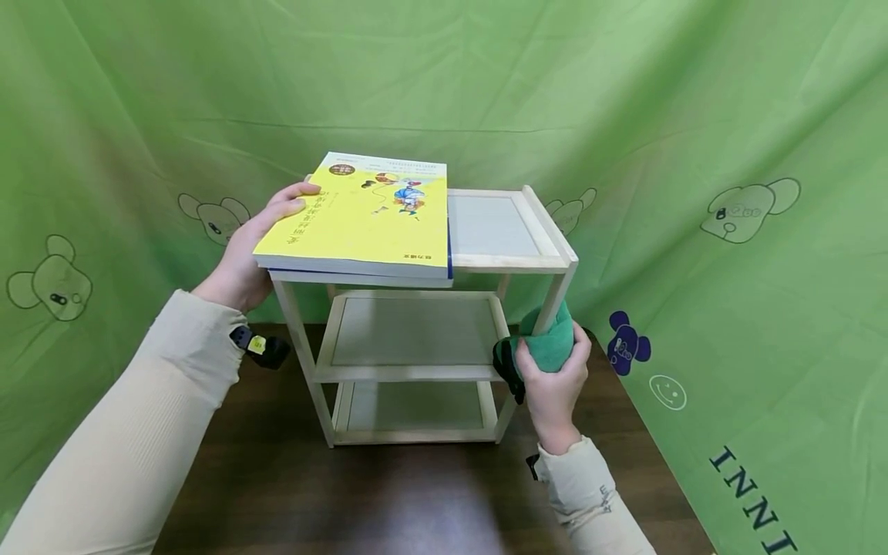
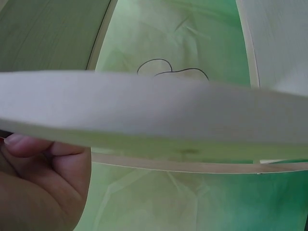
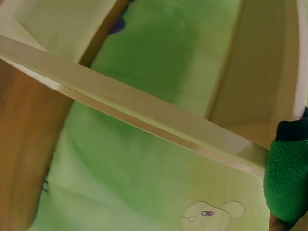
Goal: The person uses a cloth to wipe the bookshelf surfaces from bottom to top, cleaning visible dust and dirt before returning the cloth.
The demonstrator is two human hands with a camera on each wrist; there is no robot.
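A yellow-covered book (image 1: 378, 220) lies on another book with a blue edge (image 1: 450, 250), over the left part of the shelf rack's top board (image 1: 496, 220). Whether the pair touches the board I cannot tell. My left hand (image 1: 253, 247) grips the books by their left side, fingertips on the yellow cover. Lower right, my right hand (image 1: 558, 389) holds a fuzzy green cloth (image 1: 551, 351) with a black part against the rack's front right post (image 1: 555, 297). The right wrist view shows the green cloth (image 3: 288, 180) at its right edge.
Below the top board the pale wooden rack has a middle shelf (image 1: 416, 331) and a bottom shelf (image 1: 416, 406). It stands on a dark wood floor (image 1: 416, 501). A green curtain (image 1: 444, 77) with printed bear heads hangs behind and at both sides.
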